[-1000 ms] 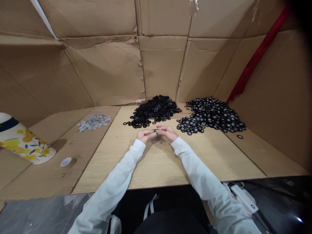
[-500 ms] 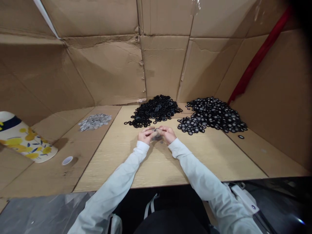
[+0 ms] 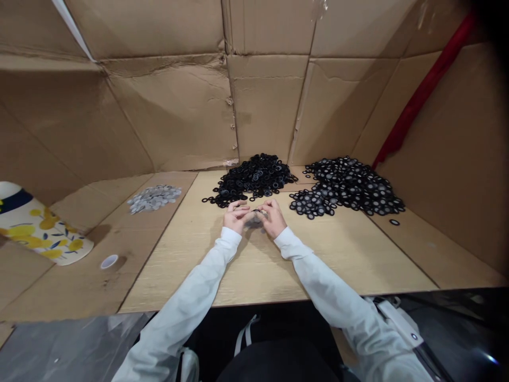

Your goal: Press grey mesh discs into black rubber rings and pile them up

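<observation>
My left hand (image 3: 235, 216) and my right hand (image 3: 273, 217) meet over the wooden table (image 3: 254, 265), fingers pinched together on a small black ring (image 3: 257, 213) held between them. A few grey discs (image 3: 253, 222) lie on the table right under my hands. Just beyond my fingers is a heap of plain black rings (image 3: 254, 178). To its right spreads a heap of black rings with grey centres (image 3: 348, 187). Both arms wear pale long sleeves.
A small pile of grey discs (image 3: 153, 197) lies at the left on cardboard. A roll of tape (image 3: 108, 261) and a flower-patterned bag (image 3: 35, 229) sit farther left. Cardboard walls (image 3: 178, 116) close in the back and sides; a red strip (image 3: 417, 90) runs up the right wall.
My hands have moved slightly away from me toward the plain black ring heap, still pinched together on the small ring. Nothing else on the table has moved.
</observation>
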A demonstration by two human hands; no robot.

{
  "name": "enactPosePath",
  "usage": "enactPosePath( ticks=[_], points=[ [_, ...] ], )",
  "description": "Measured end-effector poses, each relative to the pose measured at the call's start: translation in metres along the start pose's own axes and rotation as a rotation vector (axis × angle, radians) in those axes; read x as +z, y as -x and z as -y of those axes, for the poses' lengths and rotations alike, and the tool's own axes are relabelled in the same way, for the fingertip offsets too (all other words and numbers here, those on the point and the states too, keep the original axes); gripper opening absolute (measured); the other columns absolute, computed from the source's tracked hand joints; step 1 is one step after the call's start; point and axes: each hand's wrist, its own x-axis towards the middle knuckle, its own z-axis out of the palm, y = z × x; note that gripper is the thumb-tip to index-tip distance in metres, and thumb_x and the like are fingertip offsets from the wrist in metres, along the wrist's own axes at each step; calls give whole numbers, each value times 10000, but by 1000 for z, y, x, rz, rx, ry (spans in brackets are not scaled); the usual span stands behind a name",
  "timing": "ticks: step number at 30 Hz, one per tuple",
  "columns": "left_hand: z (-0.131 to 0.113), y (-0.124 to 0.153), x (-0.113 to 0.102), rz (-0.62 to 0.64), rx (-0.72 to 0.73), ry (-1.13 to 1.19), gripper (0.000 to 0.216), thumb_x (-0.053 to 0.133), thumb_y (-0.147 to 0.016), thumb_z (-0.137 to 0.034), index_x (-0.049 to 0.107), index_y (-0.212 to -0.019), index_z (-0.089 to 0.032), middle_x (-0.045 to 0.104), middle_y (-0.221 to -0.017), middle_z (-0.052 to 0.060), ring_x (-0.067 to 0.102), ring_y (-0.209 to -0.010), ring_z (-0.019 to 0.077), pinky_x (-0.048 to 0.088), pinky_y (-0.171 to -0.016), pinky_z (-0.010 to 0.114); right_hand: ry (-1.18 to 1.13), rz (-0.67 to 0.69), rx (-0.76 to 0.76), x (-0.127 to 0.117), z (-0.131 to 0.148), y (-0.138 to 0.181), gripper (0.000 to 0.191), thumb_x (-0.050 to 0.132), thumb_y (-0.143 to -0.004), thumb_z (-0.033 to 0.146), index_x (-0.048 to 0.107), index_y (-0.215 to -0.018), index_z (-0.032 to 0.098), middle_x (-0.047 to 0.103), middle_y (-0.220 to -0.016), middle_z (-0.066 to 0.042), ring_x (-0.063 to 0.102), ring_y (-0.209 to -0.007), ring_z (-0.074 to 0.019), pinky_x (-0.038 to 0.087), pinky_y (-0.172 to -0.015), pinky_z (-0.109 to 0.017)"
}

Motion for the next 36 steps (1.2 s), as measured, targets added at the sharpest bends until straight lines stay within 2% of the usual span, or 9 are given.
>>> enactPosePath(
  ticks=[4,7,10,13,18,22,26,30,36],
  points=[
    [4,-5,-1,147,23,-134,159,712,-452,-270,662,-559,-162,597,-847,87,533,-899,238,407,-841,374,237,26,-136,-4,1,3,208,449,-627,57,575,-767,146,368,-832,-71,367,-850,-200,368,-785,-347],
    [7,-8,-1,255,17,-152,208,700,-470,-285,672,-632,-158,612,-881,95,541,-897,241,414,-830,372,345,44,-156,-5,-1,4,235,450,-607,51,566,-785,152,370,-873,-87,354,-858,-217,366,-770,-366],
    [7,-8,-1,282,3,-135,214,685,-491,-285,678,-666,-162,632,-834,88,555,-866,232,415,-828,361,352,53,-157,-5,-1,4,243,450,-598,46,562,-784,154,384,-886,-94,356,-866,-223,361,-777,-378],
    [5,-8,-1,243,-67,-65,172,698,-468,-275,670,-585,-152,647,-730,77,580,-757,212,430,-796,358,210,39,-126,-4,0,4,193,462,-616,76,566,-756,158,402,-895,-89,369,-898,-220,349,-813,-386],
    [2,-7,2,120,-361,306,252,749,-355,-242,650,-552,-120,648,-644,47,590,-646,160,449,-775,337,-429,64,138,0,-3,0,125,559,-604,248,591,-689,164,435,-950,-64,449,-906,-188,387,-785,-344],
    [2,-4,6,62,-444,451,237,752,-365,-172,640,-560,-100,646,-623,45,599,-669,146,437,-811,311,-772,79,295,6,-6,-2,156,627,-536,275,627,-661,181,519,-895,-32,493,-861,-166,382,-777,-313],
    [0,1,9,65,-467,484,189,734,-403,-133,634,-558,-91,650,-630,65,606,-711,168,434,-823,321,-777,-5,359,11,-9,-2,144,644,-524,304,632,-583,173,552,-751,-14,500,-735,-135,385,-689,-273],
    [-1,3,7,166,-440,472,236,734,-403,-168,654,-611,-93,662,-700,86,607,-734,185,425,-833,333,-764,2,378,10,-11,-2,162,631,-531,316,606,-522,157,498,-582,13,450,-588,-104,361,-579,-246],
    [5,-1,3,141,-244,99,193,734,-397,-218,656,-536,-109,657,-700,104,583,-797,261,401,-823,394,-636,-24,319,7,-7,0,172,604,-544,326,600,-521,155,489,-654,-9,457,-705,-138,370,-675,-281]
  ],
)
